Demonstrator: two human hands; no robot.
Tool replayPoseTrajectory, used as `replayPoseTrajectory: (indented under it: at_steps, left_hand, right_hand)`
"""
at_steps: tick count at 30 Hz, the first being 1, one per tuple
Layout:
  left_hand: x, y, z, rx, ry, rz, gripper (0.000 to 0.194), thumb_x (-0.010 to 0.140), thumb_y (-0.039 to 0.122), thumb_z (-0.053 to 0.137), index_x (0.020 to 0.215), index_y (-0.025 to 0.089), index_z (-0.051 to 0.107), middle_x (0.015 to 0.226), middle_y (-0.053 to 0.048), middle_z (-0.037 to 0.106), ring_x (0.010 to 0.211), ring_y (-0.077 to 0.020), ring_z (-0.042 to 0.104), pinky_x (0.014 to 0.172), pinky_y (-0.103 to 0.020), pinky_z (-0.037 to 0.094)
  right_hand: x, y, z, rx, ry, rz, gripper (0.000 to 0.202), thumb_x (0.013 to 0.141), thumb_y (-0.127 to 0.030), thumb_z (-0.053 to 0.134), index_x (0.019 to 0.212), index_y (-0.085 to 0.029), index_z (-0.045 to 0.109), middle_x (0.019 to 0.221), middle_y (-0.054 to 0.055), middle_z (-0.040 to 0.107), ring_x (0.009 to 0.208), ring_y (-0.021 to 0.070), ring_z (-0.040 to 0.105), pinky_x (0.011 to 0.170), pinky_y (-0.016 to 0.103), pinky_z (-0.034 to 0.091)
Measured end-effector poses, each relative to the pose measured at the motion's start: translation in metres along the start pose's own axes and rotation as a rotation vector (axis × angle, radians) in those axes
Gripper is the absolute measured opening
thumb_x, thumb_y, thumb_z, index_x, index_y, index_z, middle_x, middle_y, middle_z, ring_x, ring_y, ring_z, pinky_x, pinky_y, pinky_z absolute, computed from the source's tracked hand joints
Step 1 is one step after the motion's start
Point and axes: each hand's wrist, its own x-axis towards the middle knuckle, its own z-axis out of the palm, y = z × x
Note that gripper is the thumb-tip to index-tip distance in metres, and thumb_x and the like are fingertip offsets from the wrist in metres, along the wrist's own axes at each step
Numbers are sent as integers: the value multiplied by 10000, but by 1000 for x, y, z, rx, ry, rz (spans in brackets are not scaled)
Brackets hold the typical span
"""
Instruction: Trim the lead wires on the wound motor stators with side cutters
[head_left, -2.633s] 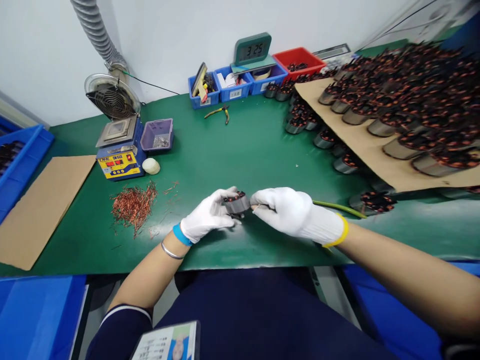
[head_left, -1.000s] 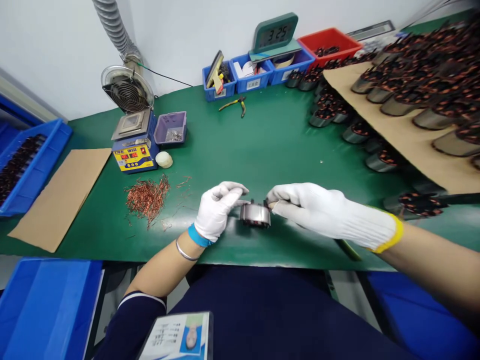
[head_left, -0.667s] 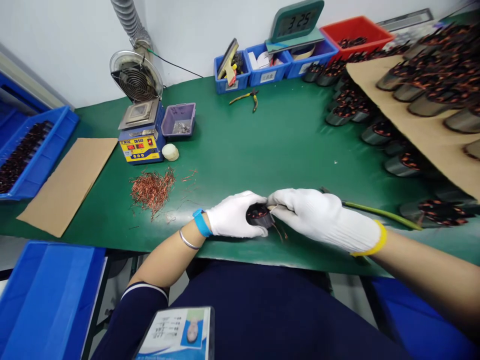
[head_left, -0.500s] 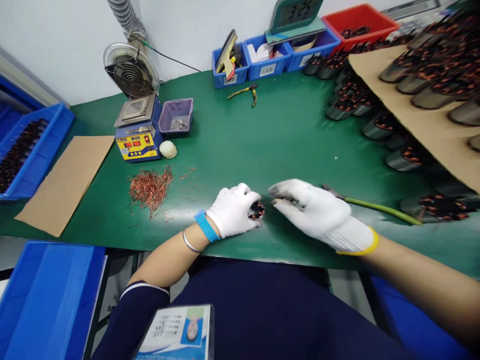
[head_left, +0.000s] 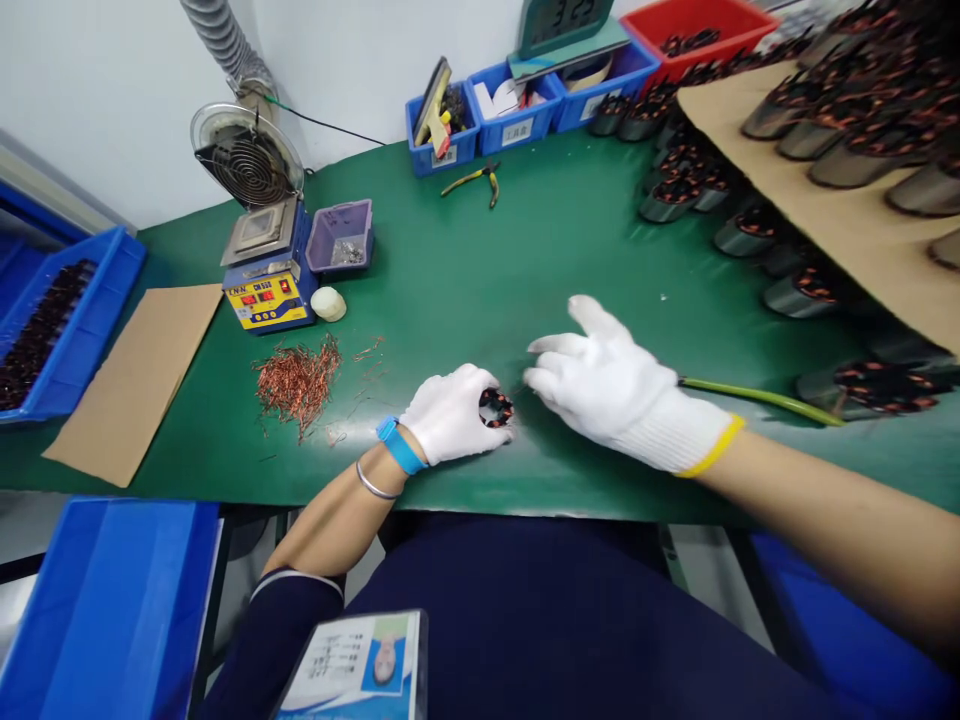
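My left hand [head_left: 455,415], in a white knit glove, is closed around a small round motor stator [head_left: 498,408] with copper windings and dark slots, low over the green bench. My right hand [head_left: 604,385], gloved too, hovers just right of the stator, its fingers spread and apart from it. A thin wire seems to stick out between stator and fingertips, too fine to follow. Behind the right hand lies a tool with a long green handle [head_left: 765,400]; its head is hidden by the glove. To the left is a heap of copper wire clippings [head_left: 298,388].
Finished-looking stators [head_left: 801,293] crowd the right side, some on a cardboard sheet [head_left: 750,125]. At the left stand a blue-yellow solder pot [head_left: 270,300], a purple tray [head_left: 320,240] and cardboard [head_left: 142,370]. Yellow-handled cutters [head_left: 472,180] lie near blue bins [head_left: 450,155] at the back.
My right hand has gone from pinched fingers beside the stator to spread fingers, a little higher, now covering the green-handled tool's head. My left hand keeps hold of the stator.
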Motion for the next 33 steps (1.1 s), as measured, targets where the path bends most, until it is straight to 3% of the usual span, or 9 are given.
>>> replayPoseTrajectory:
  at_steps: [6, 10, 12, 15, 18, 21, 24, 28, 33]
  left_hand:
    - [0, 3, 1, -24, 1, -54, 537, 740, 560, 779, 1122, 204, 656, 1117, -74, 681, 1011, -281, 698, 879, -387, 577]
    - [-1, 8, -2, -10, 5, -107, 517, 727, 563, 784, 1083, 208, 666, 1073, -75, 691, 976, -291, 707, 861, -395, 579]
    - [-1, 9, -2, -10, 21, -125, 501, 714, 541, 792, 1070, 209, 671, 1062, -75, 697, 961, -292, 711, 855, -399, 583]
    - [-1, 5, -1, -47, 101, -136, 479, 698, 519, 799, 1041, 205, 681, 1046, -77, 710, 947, -287, 718, 852, -400, 589]
    - [0, -4, -2, -132, 304, -148, 460, 673, 498, 816, 994, 195, 688, 1021, -83, 728, 953, -273, 722, 866, -392, 592]
    - [3, -14, -9, -297, 581, -178, 468, 638, 473, 835, 970, 181, 681, 990, -90, 744, 935, -260, 734, 882, -402, 596]
    - [7, -22, -22, -543, 798, -229, 527, 597, 476, 861, 980, 178, 655, 933, -79, 762, 853, -242, 750, 845, -407, 616]
    - [-5, -33, -48, -759, 1121, -167, 530, 598, 535, 853, 919, 197, 600, 896, -51, 768, 811, -211, 756, 822, -384, 630]
    - [-88, -53, -81, -428, 1454, -189, 542, 674, 643, 804, 913, 205, 594, 876, -24, 739, 813, -177, 734, 845, -364, 615]
  right_hand:
    - [-24, -2, -13, -383, 127, -295, 320, 826, -343, 636, 1110, -215, 709, 1136, 131, 734, 1255, 382, 552, 1183, 706, 134]
    - [-19, -24, 2, -436, -8, -291, 277, 931, -181, 468, 957, -224, 740, 984, 105, 753, 1091, 294, 638, 1185, 642, 242]
    - [-16, -12, 4, -353, -32, -226, 301, 964, -201, 442, 900, -200, 736, 1012, 116, 748, 1019, 262, 668, 1136, 546, 379]
    - [-20, 35, -8, -237, 51, 34, 334, 984, -372, 493, 1103, -144, 707, 1184, 159, 710, 1118, 280, 654, 1011, 420, 492]
    - [-25, 80, -22, -401, 128, 335, 663, 1001, -547, 435, 1365, -3, 542, 1403, 349, 538, 1238, 400, 579, 979, 472, 466]
    - [-14, 91, -16, -464, 91, 365, 762, 974, -589, 459, 1328, 80, 543, 1385, 442, 493, 1227, 495, 549, 971, 580, 426]
    - [8, 60, 9, -432, 15, 178, 836, 919, -638, 518, 1394, 50, 532, 1482, 373, 462, 1334, 487, 475, 1076, 617, 360]
    - [23, -25, 50, -268, -118, -188, 937, 912, -666, 511, 1505, 56, 442, 1573, 344, 363, 1458, 473, 358, 1195, 644, 221]
    - [11, -121, 84, 132, -401, -684, 863, 933, -579, 542, 1534, 31, 428, 1598, 313, 339, 1504, 457, 295, 1238, 663, 123]
